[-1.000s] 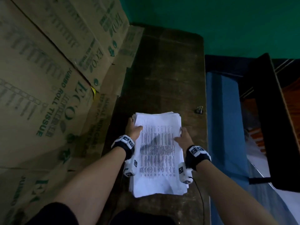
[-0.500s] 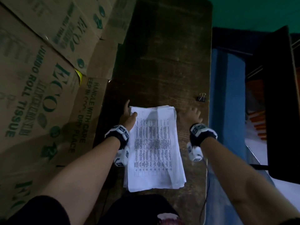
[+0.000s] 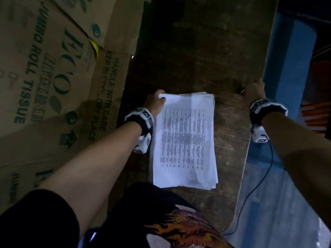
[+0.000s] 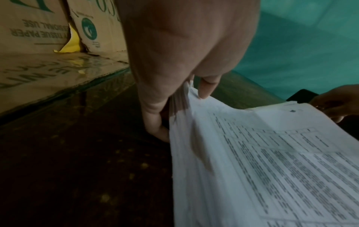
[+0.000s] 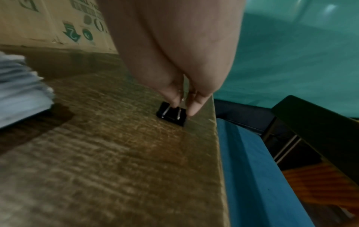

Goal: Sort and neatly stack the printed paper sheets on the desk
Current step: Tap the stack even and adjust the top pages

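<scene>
While paper stack (image 3: 184,140) lies squared on table (image 3: 206,51), left hand (image 3: 155,102) pinches far-left corner, lifted slightly. Right hand (image 5: 180,61) fingertips (image 5: 194,107) pinch wire handles of binder clip (image 5: 172,116) near table's right edge. Step judged: fetching clip. Next: carry clip over, squeeze open, clamp held corner.

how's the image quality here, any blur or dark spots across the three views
Head view: dim throughout, printed text on the paper stack smeared, desk murky. Left wrist view: left hand soft, desk nearly black. Right wrist view: binder clip fairly sharp, paper edges blurred.
</scene>
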Tool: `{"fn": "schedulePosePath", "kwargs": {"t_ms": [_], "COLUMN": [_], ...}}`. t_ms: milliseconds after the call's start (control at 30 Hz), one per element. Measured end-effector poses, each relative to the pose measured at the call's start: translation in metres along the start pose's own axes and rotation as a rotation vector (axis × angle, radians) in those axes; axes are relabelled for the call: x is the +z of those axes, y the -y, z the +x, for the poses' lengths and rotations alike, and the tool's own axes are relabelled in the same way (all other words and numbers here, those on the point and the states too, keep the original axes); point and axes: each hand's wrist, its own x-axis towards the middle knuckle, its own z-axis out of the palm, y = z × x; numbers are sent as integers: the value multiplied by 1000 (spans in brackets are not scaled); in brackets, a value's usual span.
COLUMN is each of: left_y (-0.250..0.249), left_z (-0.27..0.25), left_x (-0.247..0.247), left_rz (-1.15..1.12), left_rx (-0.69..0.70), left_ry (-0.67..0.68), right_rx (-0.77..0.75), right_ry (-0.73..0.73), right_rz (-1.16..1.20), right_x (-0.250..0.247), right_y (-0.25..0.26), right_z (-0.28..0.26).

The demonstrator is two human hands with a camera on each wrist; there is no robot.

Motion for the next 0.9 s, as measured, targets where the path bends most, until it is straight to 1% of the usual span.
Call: {"fn": "schedulePosePath", "kwargs": {"t_ms": [67,133,200,300,433,567,633,733,833,900], "left_y": [-4,-5,-4,-8,-18,-21,-22,-24,-25,-26], "left_z": [1,1,2,3,2,-4,-7,-11,-12,-12], "left_x": [-4,-7,-8,-11,-18,-26,-30,-36,-39,-38], "left_rz": [12,75,160,158,122,164,185,172,163,174], "left_rx": [10,40,62,72,22,40,60,75,105,140], "left_ry": [13,39,70,76,162,193,193,193,210,223], "right_rx": [-19,-45,-44,-71,-300,-408,-461,-488,-520,-480], "right_ry": [26,79,116,128,165,183,192,210,162,102], "right_rz": [-28,-6,79,183,200,244,209,48,-65,-99], "right_x": [1,2,-5,-23,-45,-46,-39,-26,-13,-5], "right_y": [1,2,9,29,79,124,141,162,171,169], "right_z": [-13,-25,-34,-47,-77,-99,-109,-116,-116,-113]}}
